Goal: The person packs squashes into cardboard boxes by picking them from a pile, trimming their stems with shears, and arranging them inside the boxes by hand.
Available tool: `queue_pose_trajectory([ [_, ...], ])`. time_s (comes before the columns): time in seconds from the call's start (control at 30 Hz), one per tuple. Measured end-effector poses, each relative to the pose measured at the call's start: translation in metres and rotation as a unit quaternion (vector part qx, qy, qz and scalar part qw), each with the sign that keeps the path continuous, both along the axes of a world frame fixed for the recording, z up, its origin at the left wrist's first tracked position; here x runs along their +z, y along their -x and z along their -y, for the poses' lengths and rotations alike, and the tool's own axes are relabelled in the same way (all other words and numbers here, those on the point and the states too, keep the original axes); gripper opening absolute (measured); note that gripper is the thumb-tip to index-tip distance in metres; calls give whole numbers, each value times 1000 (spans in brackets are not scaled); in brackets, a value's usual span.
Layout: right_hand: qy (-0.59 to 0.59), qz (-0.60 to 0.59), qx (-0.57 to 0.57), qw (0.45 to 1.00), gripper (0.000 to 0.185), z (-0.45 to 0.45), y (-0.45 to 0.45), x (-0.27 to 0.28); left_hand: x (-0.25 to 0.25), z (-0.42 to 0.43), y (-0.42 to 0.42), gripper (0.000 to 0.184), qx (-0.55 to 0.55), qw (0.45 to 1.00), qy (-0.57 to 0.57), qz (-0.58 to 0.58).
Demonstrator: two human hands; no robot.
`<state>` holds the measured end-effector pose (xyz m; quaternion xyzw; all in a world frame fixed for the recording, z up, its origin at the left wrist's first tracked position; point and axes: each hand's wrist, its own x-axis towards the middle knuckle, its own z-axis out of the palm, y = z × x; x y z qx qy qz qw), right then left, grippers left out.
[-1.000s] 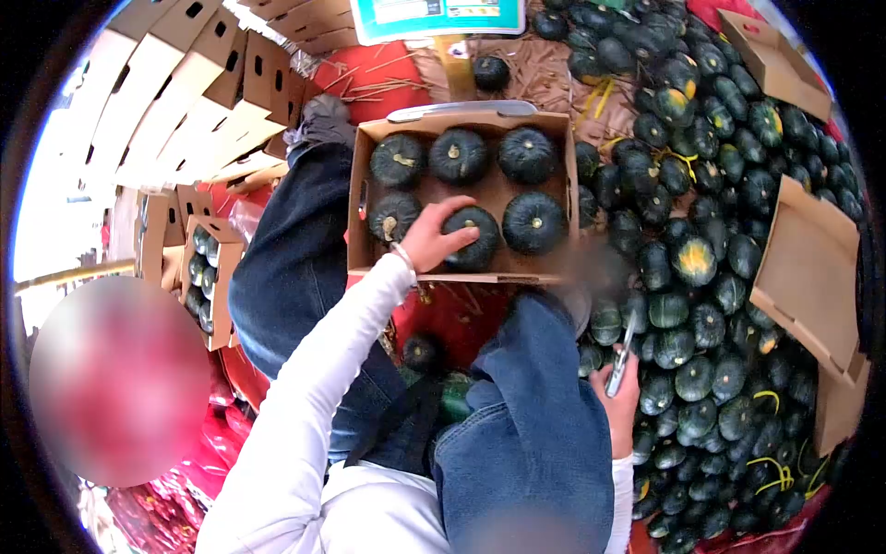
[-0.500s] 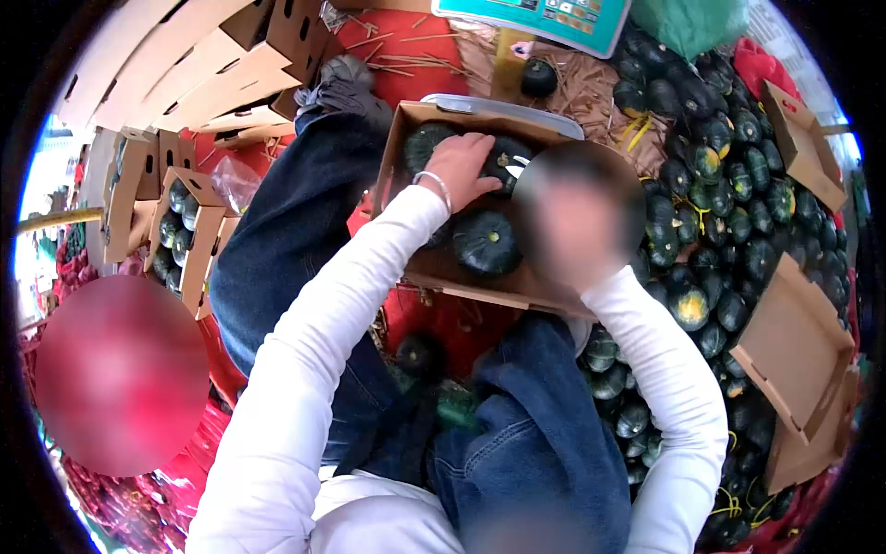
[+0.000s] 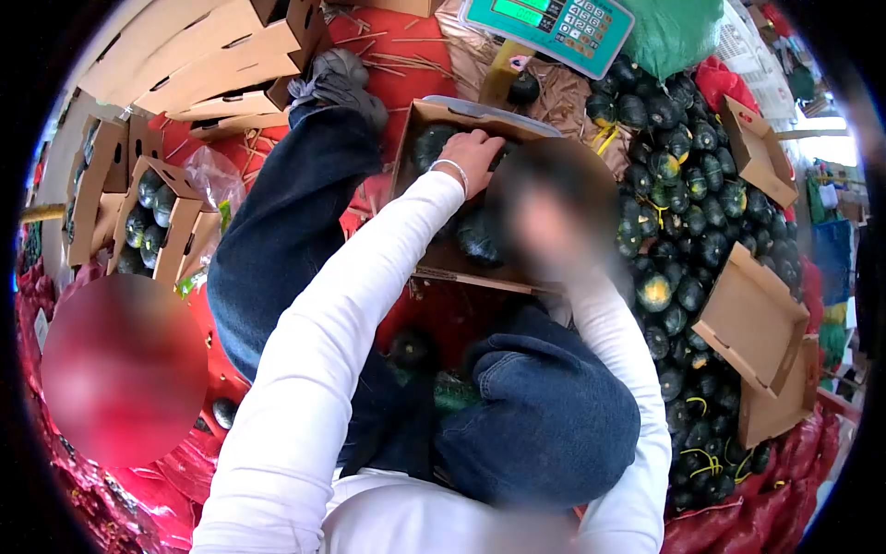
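Note:
My left hand [image 3: 469, 159] reaches into an open cardboard box [image 3: 461, 266] between my knees. Its fingers curve against the left side of a dark green squash [image 3: 504, 152], which is partly covered by the hand and a blur. Another squash [image 3: 432, 146] lies just left of that hand, and one more squash [image 3: 477, 237] sits lower in the box. My right hand [image 3: 544, 231] is at the box's right side, smeared by a round blur, so its fingers and anything in them are hidden.
A digital scale [image 3: 554, 28] stands beyond the box. At right lies a large heap of squashes [image 3: 683, 203] with cardboard trays [image 3: 752, 319] on it. Stacked boxes [image 3: 212, 65] rise at upper left; a box of squashes [image 3: 175, 254] stands below them. Another person [image 3: 125, 369], blurred, is at left.
The view has shifted, bringing more of the scale and right side in. My left hand stays at the squash in the box. My right knee and right forearm have moved somewhat.

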<state>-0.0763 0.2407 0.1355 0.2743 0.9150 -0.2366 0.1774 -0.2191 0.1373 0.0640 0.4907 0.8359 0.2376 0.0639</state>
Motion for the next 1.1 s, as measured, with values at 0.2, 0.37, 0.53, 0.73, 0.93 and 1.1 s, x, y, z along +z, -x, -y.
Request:
queue_pose_trajectory([
  [0.2, -88, -39, 26, 995, 39, -15, -21, -4, -2, -16, -1, 35, -33, 998, -54, -30],
  [0.37, -112, -65, 68, 989, 37, -14, -34, -7, 15, -21, 40, 19, -88, 995, 32, 18],
  [0.53, -160, -142, 144, 966, 35, 0, -34, -13, 48, 42, 89, 22, 92, 847, -164, 497],
  [0.73, -290, -144, 259, 910, 44, 15, 8, 3, 63, 73, 81, 19, 56, 984, -27, 167],
  [0.93, -270, -115, 259, 920, 43, 20, 19, -4, 53, 44, 50, 49, -137, 966, 218, -19],
  [1.1, -260, -106, 252, 926, 41, 22, 6, -2, 87, 26, 47, 37, -75, 932, 355, 0],
])
